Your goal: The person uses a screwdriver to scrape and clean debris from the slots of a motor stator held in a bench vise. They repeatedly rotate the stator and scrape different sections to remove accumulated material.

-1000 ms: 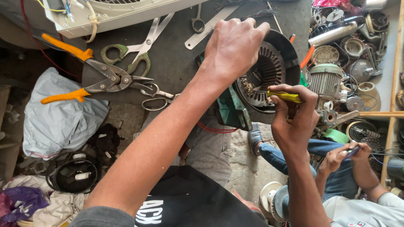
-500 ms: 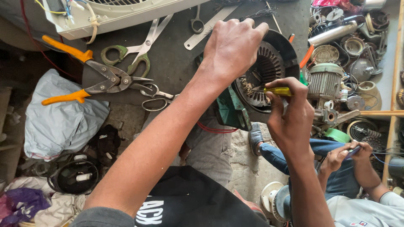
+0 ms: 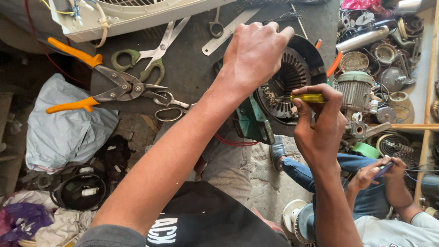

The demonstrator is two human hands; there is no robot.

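So the motor stator (image 3: 292, 87), a round black housing with ribbed windings showing inside, sits tipped up on the dark worktop (image 3: 192, 77), open face toward the camera. The left hand (image 3: 256, 55) is draped over its top left rim, fingers curled down onto the edge and holding it steady. The right hand (image 3: 320, 128) is just below and right of the stator, fingers closed tight around a yellow-handled screwdriver (image 3: 307, 98), with the tip end poking into the stator's opening. Can't really see the tip itself.

Tucked under the stator's lower left there's a green metal bracket (image 3: 249, 123). Left of the stator on the worktop lie orange-handled tin snips (image 3: 109, 87), green-handled scissors (image 3: 144, 61) above them and a small pair of scissors (image 3: 171, 107) just beside the snips' blades. A spanner (image 3: 228, 29) lies up and left of the stator.

Right of the stator is a pile of motor parts (image 3: 379, 68), including a ribbed grey motor body (image 3: 354, 91). Below right, another person's hands (image 3: 379, 174) hold a phone. Far left of the stator, a grey bag (image 3: 59, 132) sits on the floor.
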